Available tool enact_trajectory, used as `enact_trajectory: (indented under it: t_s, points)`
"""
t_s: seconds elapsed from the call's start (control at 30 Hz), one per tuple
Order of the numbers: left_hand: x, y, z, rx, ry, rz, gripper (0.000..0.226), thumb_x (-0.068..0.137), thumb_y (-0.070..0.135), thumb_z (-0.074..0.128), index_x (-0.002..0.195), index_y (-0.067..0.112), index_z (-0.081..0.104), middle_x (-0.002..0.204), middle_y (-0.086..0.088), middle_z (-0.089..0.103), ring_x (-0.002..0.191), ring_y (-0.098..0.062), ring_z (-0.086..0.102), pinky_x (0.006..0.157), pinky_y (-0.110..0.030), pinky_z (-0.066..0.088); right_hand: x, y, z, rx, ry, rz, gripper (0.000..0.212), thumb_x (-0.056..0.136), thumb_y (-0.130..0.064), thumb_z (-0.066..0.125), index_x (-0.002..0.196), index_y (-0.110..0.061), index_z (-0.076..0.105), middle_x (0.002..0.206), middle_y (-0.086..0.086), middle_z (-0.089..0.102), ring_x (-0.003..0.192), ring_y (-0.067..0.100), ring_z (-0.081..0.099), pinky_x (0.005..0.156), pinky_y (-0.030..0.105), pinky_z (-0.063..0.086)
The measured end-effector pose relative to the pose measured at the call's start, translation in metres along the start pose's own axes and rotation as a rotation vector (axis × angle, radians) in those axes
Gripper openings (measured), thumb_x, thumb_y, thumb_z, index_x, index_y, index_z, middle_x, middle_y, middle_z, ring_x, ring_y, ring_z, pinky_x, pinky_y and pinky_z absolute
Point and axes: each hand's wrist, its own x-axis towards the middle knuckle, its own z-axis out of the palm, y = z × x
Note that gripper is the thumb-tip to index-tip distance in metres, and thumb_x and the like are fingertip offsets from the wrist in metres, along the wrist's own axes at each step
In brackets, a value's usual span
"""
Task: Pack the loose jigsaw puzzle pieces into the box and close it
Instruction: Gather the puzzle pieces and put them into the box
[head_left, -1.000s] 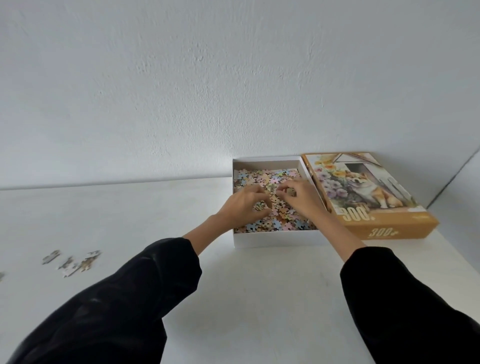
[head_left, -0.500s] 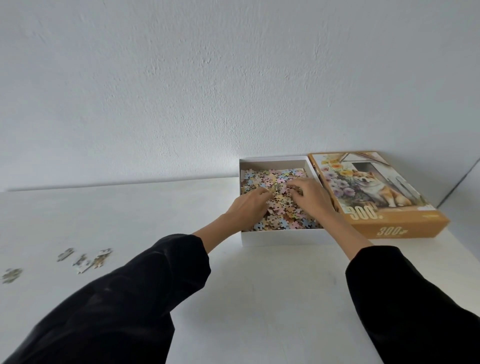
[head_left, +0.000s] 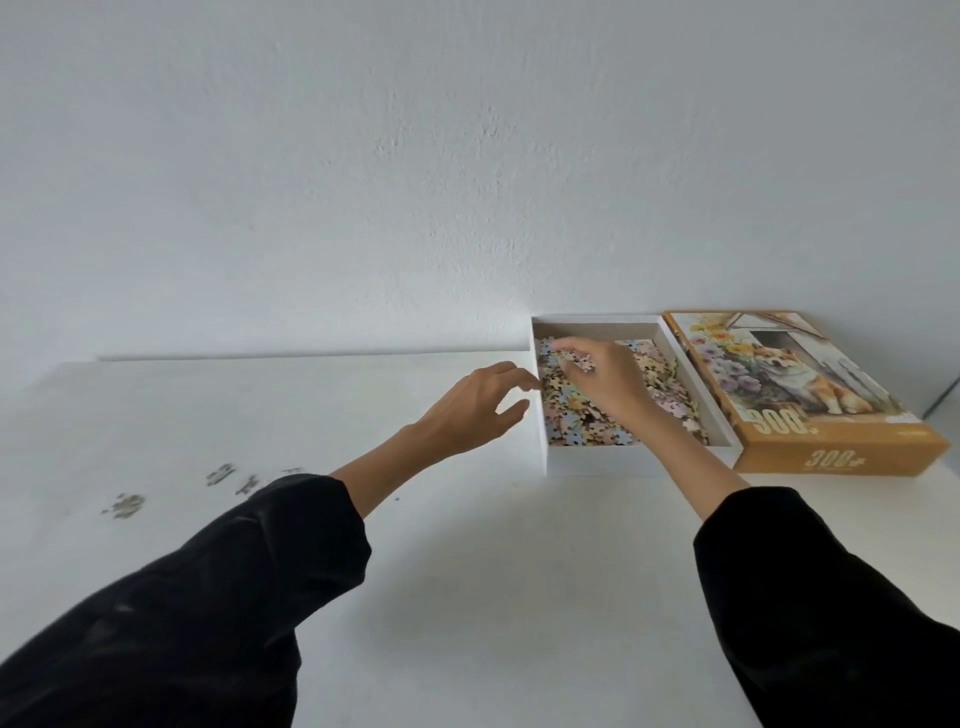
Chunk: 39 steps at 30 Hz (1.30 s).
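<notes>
The white box (head_left: 597, 465) stands open at the back right of the table, full of pastel jigsaw pieces (head_left: 576, 423). My right hand (head_left: 605, 379) hovers over the pieces inside the box and pinches a small clump of joined pieces (head_left: 576, 359) in its fingertips. My left hand (head_left: 475, 410) is just outside the box's left wall, above the table, with fingers loosely spread and nothing in them. Several loose pieces (head_left: 127, 504) lie on the table at the far left, with more loose pieces (head_left: 221, 474) near my left sleeve.
The orange lid (head_left: 810, 410) with a dog picture lies face up, touching the box's right side. A white wall stands right behind the box. The white table (head_left: 467, 571) ends at a right edge near the lid.
My left hand has come out of the box and moved left over the table. My right hand stayed in the box and lifted a clump of pieces. The view has shifted left.
</notes>
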Motion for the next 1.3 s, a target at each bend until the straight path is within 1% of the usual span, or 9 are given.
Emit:
enact_trajectory:
  t_s: [0.2, 0.7, 0.77, 0.83, 0.93, 1.0, 1.1, 1.17, 1.3]
  points:
    - [-0.054, -0.036, -0.053, 0.025, 0.030, -0.102, 0.019, 0.090, 0.011, 0.054, 0.107, 0.010, 0.063, 0.105, -0.003, 0.067, 0.097, -0.017, 0.063, 0.087, -0.026, 0.048, 0.007, -0.060, 0.049, 0.064, -0.042, -0.037, 0.028, 0.088, -0.014, 0.056, 0.114, -0.017, 0.063, 0.116, 0.000, 0.066, 0.104, 0.020, 0.058, 0.085, 0.027, 0.040]
    - [-0.223, -0.145, -0.130, 0.113, -0.004, -0.391, 0.018, 0.090, 0.019, 0.055, 0.106, 0.020, 0.062, 0.111, 0.002, 0.060, 0.089, -0.025, 0.063, 0.078, -0.033, 0.049, -0.009, -0.171, 0.184, 0.176, -0.279, -0.078, 0.029, 0.088, -0.017, 0.055, 0.116, -0.023, 0.062, 0.119, -0.006, 0.064, 0.112, 0.016, 0.054, 0.089, 0.025, 0.040]
    - [-0.252, -0.163, -0.132, 0.172, 0.013, -0.477, 0.030, 0.090, 0.034, 0.050, 0.114, 0.019, 0.060, 0.120, -0.003, 0.056, 0.105, -0.024, 0.058, 0.090, -0.034, 0.045, -0.020, -0.182, 0.202, 0.157, -0.348, -0.099, 0.033, 0.088, -0.021, 0.056, 0.121, -0.024, 0.058, 0.127, -0.005, 0.059, 0.119, 0.015, 0.050, 0.094, 0.025, 0.036]
    - [-0.280, -0.178, -0.132, 0.232, -0.013, -0.628, 0.059, 0.084, 0.057, 0.031, 0.127, 0.022, 0.051, 0.136, -0.006, 0.045, 0.123, -0.027, 0.047, 0.104, -0.044, 0.036, -0.033, -0.190, 0.219, 0.111, -0.431, -0.134, 0.043, 0.088, -0.032, 0.056, 0.130, -0.024, 0.049, 0.140, -0.003, 0.047, 0.131, 0.015, 0.038, 0.104, 0.024, 0.028]
    - [-0.308, -0.190, -0.127, 0.222, -0.154, -0.811, 0.092, 0.069, 0.075, 0.006, 0.145, 0.024, 0.023, 0.156, -0.004, 0.013, 0.145, -0.020, 0.008, 0.118, -0.039, 0.005, -0.049, -0.195, 0.238, -0.090, -0.554, -0.266, 0.073, 0.081, -0.066, 0.032, 0.142, -0.026, 0.029, 0.155, 0.000, 0.018, 0.144, 0.016, 0.010, 0.115, 0.026, 0.006]
    - [-0.310, -0.190, -0.124, 0.241, -0.227, -0.784, 0.104, 0.062, 0.083, -0.005, 0.148, 0.025, 0.009, 0.158, -0.001, -0.001, 0.146, -0.015, -0.006, 0.117, -0.034, -0.004, -0.050, -0.198, 0.245, -0.153, -0.581, -0.282, 0.088, 0.071, -0.077, 0.012, 0.144, -0.028, 0.021, 0.157, -0.002, 0.006, 0.145, 0.014, -0.001, 0.115, 0.027, 0.000]
    - [-0.295, -0.194, -0.118, 0.246, -0.280, -0.682, 0.107, 0.059, 0.084, -0.018, 0.148, 0.027, 0.000, 0.158, 0.001, -0.007, 0.145, -0.013, -0.009, 0.117, -0.031, -0.007, -0.048, -0.203, 0.252, -0.143, -0.518, -0.265, 0.087, 0.072, -0.070, 0.007, 0.143, -0.025, 0.025, 0.156, -0.001, 0.011, 0.145, 0.015, 0.003, 0.115, 0.028, 0.003]
    - [-0.281, -0.195, -0.113, 0.223, -0.294, -0.619, 0.100, 0.066, 0.081, -0.012, 0.148, 0.026, 0.000, 0.158, 0.001, -0.005, 0.145, -0.013, -0.007, 0.117, -0.028, -0.006, -0.047, -0.205, 0.253, -0.125, -0.436, -0.241, 0.083, 0.072, -0.067, 0.011, 0.139, -0.024, 0.036, 0.153, -0.001, 0.025, 0.143, 0.016, 0.014, 0.115, 0.032, 0.010]
    - [-0.261, -0.193, -0.112, -0.038, -0.207, -0.517, 0.062, 0.093, 0.052, 0.033, 0.146, 0.022, 0.020, 0.155, 0.002, 0.017, 0.142, -0.010, 0.014, 0.113, -0.017, 0.011, -0.045, -0.198, 0.249, -0.097, -0.336, -0.168, 0.076, 0.073, -0.071, 0.028, 0.130, -0.027, 0.049, 0.139, -0.002, 0.042, 0.132, 0.017, 0.031, 0.108, 0.032, 0.022]
